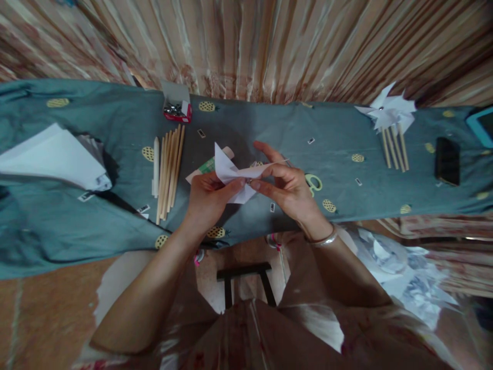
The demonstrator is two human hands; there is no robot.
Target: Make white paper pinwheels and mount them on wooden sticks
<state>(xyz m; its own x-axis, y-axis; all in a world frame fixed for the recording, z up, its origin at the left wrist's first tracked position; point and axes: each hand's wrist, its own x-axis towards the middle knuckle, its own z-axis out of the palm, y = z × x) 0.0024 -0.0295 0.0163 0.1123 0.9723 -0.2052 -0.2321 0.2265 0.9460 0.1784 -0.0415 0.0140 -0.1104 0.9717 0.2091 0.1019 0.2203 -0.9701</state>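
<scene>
A white paper pinwheel with folded blades is held above the cloth-covered table. My left hand grips it from the left, thumb near its centre. My right hand pinches the same centre between thumb and bent fingers, with the index finger raised. A small shiny metal bit shows between the two thumbs; its exact kind is too small to tell. Behind the pinwheel lies a green and white packet, partly covered. Scissors with pale green handles lie just beyond my right hand.
Left of my hands are several wooden sticks, a white stick and stacked white paper. An open box of small metal pieces stands behind. Finished pinwheels and a phone lie right. A bag of pinwheels sits below.
</scene>
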